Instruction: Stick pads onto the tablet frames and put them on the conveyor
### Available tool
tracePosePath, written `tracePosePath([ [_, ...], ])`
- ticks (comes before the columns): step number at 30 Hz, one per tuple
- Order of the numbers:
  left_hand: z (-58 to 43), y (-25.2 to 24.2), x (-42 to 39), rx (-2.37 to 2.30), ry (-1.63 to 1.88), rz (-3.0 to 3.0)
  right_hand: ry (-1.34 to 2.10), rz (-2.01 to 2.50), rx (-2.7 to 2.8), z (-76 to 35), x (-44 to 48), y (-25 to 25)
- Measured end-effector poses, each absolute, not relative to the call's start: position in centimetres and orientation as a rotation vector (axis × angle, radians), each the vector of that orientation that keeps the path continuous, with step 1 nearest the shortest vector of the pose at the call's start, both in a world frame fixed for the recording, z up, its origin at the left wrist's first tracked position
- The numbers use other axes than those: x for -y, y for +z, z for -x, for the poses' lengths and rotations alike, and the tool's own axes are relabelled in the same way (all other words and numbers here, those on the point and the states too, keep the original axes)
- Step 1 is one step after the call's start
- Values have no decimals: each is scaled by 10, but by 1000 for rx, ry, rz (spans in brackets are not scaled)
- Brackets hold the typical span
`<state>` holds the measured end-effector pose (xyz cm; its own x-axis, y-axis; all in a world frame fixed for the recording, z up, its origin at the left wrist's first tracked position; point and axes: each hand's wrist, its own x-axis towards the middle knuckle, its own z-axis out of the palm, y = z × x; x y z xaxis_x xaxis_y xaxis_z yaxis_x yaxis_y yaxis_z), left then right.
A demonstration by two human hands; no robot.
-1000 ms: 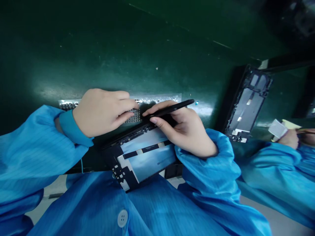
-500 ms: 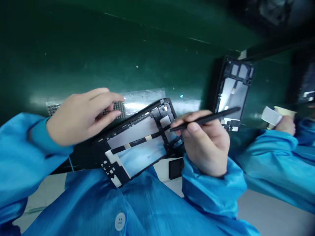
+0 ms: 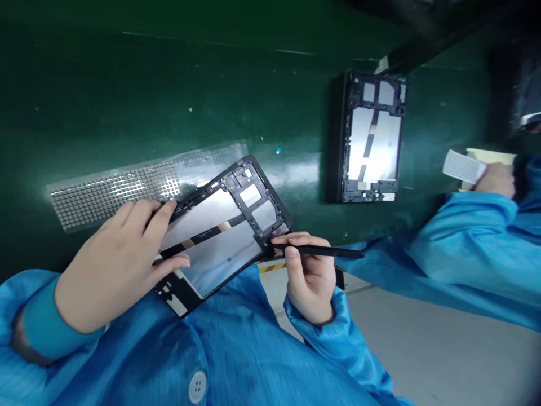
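An opened tablet frame (image 3: 211, 237) lies tilted at the table's near edge, its inner side with a dark ribbon strip facing up. My left hand (image 3: 122, 259) grips its left end, fingers over the far edge and thumb across the inside. In my right hand (image 3: 310, 276) are black tweezers (image 3: 325, 250), pinched between thumb and fingers, their tip at the tablet's lower right edge. What the tip touches is too small to tell. Behind my left hand lies a clear sheet (image 3: 114, 189) with rows of small grey squares.
A stack of similar tablet frames (image 3: 374, 141) stands on the green table (image 3: 169, 90) at the right. Farther right, another person's hand (image 3: 496, 179) holds a white ribbed piece (image 3: 462, 169) and something pale yellow. A small blue bit (image 3: 278, 150) lies beyond the tablet.
My left hand has come from above the sheet of squares onto the tablet. My right hand has brought the tweezers' tip down to the tablet's edge. The whole view has shifted.
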<state>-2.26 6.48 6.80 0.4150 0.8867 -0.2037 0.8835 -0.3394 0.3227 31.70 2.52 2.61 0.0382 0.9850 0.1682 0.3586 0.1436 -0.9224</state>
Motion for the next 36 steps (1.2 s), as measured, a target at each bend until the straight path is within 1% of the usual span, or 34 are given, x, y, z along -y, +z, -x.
tracePosePath([
  [6,23,78,-67,-1489,-98,-2278,852,1341,1551,-319,-26,27],
  [12,24,76,-66,-1493,-67,-2266,819,1324,1602,-316,-26,26],
  [16,26,76,-69,-1506,-72,-2243,704,1322,1736,-319,-27,36],
  [19,27,68,-64,-1499,5,-2263,565,1326,1578,-333,-18,43],
  [20,26,63,-59,-1503,55,-2264,612,1339,1507,-338,-11,44],
  [21,23,59,-53,-1513,121,-2266,757,1378,1457,-340,-3,43],
  [24,4,46,-27,-1517,322,-2262,1479,1525,1405,-335,27,35],
  [25,-6,43,-19,-1480,367,-2252,1627,1547,1379,-330,36,32],
  [26,-16,42,-13,-1447,396,-2231,1661,1562,1345,-325,43,29],
  [28,-35,45,-7,-1448,526,-2193,1545,1608,1227,-322,46,28],
  [31,-46,56,-22,-1309,795,-2115,1386,1699,854,-337,16,40],
  [33,-38,58,-45,-1235,1095,-2146,1320,1672,720,-348,-28,54],
  [36,-11,44,-83,-1236,1642,-2223,1303,1565,874,-337,-119,74],
])
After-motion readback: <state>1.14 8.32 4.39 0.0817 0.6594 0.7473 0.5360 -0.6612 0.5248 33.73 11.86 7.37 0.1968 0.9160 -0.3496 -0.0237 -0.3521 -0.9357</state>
